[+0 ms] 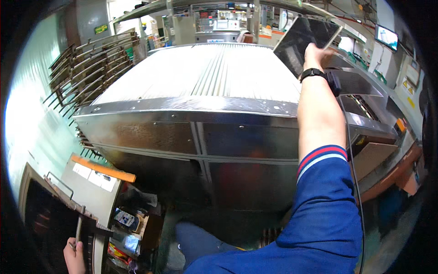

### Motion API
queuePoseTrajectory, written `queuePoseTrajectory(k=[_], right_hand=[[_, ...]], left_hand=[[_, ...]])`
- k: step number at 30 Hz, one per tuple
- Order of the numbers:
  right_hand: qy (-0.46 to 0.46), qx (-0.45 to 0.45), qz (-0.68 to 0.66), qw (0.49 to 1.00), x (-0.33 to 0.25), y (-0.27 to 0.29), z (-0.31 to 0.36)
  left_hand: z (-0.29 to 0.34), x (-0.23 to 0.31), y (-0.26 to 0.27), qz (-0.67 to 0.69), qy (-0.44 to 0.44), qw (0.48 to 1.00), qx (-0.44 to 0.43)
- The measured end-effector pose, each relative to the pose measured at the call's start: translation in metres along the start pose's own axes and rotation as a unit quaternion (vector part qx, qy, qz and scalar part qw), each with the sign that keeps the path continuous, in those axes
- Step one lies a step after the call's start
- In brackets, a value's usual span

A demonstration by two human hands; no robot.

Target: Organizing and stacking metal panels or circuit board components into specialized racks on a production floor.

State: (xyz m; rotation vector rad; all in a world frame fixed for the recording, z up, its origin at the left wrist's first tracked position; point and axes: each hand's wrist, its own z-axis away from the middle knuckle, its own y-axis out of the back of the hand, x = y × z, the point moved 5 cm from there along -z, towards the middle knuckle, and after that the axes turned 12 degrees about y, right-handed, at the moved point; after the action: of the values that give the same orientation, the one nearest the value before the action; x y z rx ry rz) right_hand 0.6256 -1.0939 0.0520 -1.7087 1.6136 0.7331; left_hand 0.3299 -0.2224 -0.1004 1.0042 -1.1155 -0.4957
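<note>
My right hand clamps the dark panel, which tilts ahead and leftward by the white bed, long axis hard to judge, while my left hand grips a metal rod.

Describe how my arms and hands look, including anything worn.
Your right arm has a short blue sleeve edged with red and pale stripes. A black band circles the wrist, with a dark cable running alongside the arm. Your right hand and left hand are ungloved. No left sleeve is visible.
</note>
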Motion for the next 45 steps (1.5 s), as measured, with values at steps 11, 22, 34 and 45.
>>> queuePoseTrajectory(k=[11,22,34,45], right_hand=[[0.244,-0.01,0.031,0.969,-0.062,-0.001,0.005],[0.333,-0.106,-0.342,0.872,-0.125,-0.022,0.069],[-0.008,-0.424,-0.597,0.681,-0.252,0.032,0.227],[-0.105,-0.536,-0.777,0.313,-0.372,0.093,0.369]], left_hand=[[0.02,0.013,0.0,0.002,-0.057,0.988,0.147],[0.024,0.007,0.004,0.01,-0.088,0.973,0.214],[0.071,-0.001,0.117,0.191,-0.153,0.915,0.32],[0.11,-0.019,0.2,0.59,-0.211,0.756,0.191]])
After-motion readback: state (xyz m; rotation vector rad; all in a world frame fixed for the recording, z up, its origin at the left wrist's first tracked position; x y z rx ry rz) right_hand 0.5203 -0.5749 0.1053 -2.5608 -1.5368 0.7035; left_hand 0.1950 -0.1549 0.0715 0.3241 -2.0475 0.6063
